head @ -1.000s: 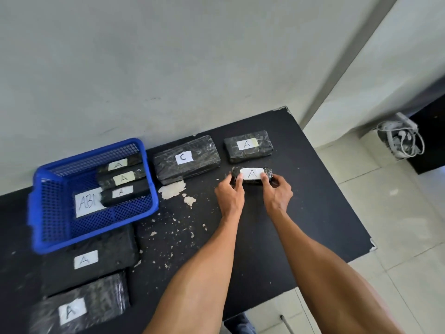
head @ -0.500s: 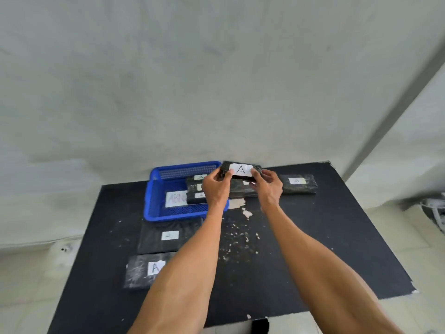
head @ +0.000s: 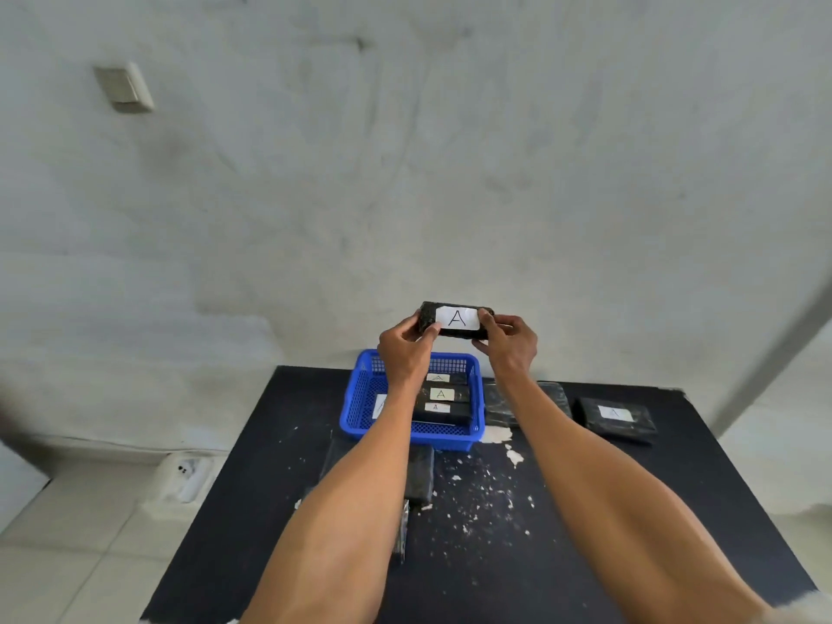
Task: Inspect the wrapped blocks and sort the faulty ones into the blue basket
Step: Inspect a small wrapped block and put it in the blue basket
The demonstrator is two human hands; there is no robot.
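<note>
Both left hand (head: 405,349) and right hand (head: 508,344) pinch a wrapped block (head: 454,319) labelled A, held clear of the black, white-flecked worktop (head: 585,511); a blue basket (head: 355,407) sits at its far edge, near the stained grey wall (head: 405,173).

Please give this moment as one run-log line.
left hand: holds wrapped block, left end | right hand: holds its right end | wrapped block: aloft, label A toward camera | blue basket: holds labelled blocks
</note>
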